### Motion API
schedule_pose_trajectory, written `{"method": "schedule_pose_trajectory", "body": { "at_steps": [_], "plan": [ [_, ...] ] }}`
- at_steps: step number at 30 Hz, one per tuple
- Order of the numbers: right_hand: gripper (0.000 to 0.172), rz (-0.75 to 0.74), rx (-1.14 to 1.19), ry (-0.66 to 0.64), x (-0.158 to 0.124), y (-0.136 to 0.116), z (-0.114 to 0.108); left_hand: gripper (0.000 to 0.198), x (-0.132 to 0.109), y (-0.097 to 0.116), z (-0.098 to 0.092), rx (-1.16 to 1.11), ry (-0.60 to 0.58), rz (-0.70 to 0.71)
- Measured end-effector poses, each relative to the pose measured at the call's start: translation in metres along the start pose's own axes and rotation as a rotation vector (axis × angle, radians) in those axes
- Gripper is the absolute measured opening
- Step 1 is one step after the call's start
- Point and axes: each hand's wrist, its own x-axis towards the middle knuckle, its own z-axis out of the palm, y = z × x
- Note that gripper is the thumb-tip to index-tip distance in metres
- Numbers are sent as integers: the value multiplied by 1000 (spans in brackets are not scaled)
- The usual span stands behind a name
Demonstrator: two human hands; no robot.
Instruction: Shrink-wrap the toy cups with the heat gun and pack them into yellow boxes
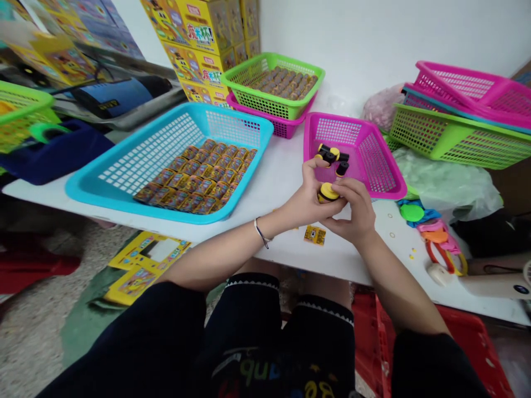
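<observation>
Head view: the left hand (pixel 309 190) and right hand (pixel 352 213) close around a yellow-and-black plastic piece (pixel 328 193), with a small yellow card (pixel 314 235) lying on the table just nearer. Just beyond the grip, a magenta mesh basket (pixel 373 166) holds only a few similar pieces (pixel 330 156), while left of the grip a cyan basket (pixel 232 127) holds rows of many foil packets (pixel 194 177).
</observation>
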Motion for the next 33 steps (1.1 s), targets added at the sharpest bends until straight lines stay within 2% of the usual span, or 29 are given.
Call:
{"method": "schedule_pose_trajectory", "body": {
  "at_steps": [4, 10, 16, 22, 26, 28, 33],
  "plan": [
    [66, -4, 26, 9, -3, 1, 2, 65, 1, 1, -3, -15, -25, -5],
    [55, -135, -94, -2, -8, 6, 4, 69, 3, -5, -8, -16, -95, 3],
    [47, -197, -52, 2, -10, 6, 7, 75, 5, 1, -14, -108, -260, -21],
    [43, -150, -108, -87, -18, 16, 3, 76, 5, 4, -13, -119, -224, -23],
    [41, -260, -47, -66, -15, 15, -3, 74, 3, 5, -13, -156, -297, -12],
    [45, -261, 2, -54, -13, 12, -4, 71, 1, 3, -10, -150, -277, 35],
    [52, -191, -40, -73, -13, 12, -2, 64, 3, -9, -1, -79, -121, 126]
  ]
}}
